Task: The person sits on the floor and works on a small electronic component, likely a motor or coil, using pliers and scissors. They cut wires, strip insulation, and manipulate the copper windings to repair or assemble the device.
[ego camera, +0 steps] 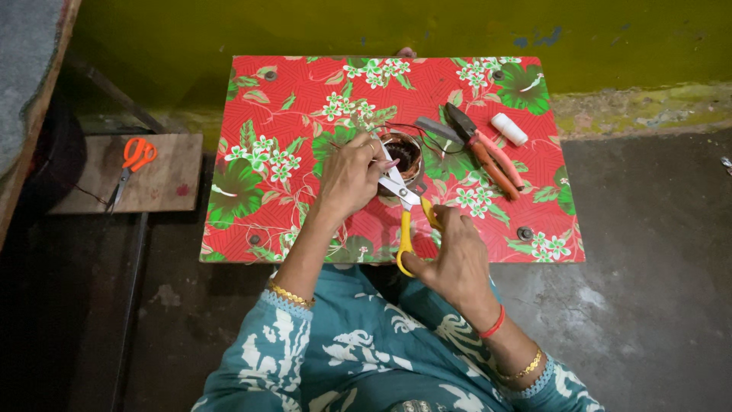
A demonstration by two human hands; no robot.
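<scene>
A small round coil of copper wire (404,156) is seen near the middle of the tabletop (259,191), which is covered in red floral cloth. It is pinched at its edge by the left hand (352,174). Yellow-handled scissors (406,206) are gripped by the right hand (456,255), blades pointed at the coil. Orange pliers (488,152) and a white spool (508,129) lie to the right. Beyond are a yellow-green wall (381,27), a dark floor (656,267) and orange scissors (131,164) on a board (171,179).

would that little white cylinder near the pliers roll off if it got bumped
Probably: the small white cylinder lies on its side on the glossy red floral tabletop, so it may roll. It looks light for its size. The orange-handled pliers beside it might stop it on that side.
</scene>
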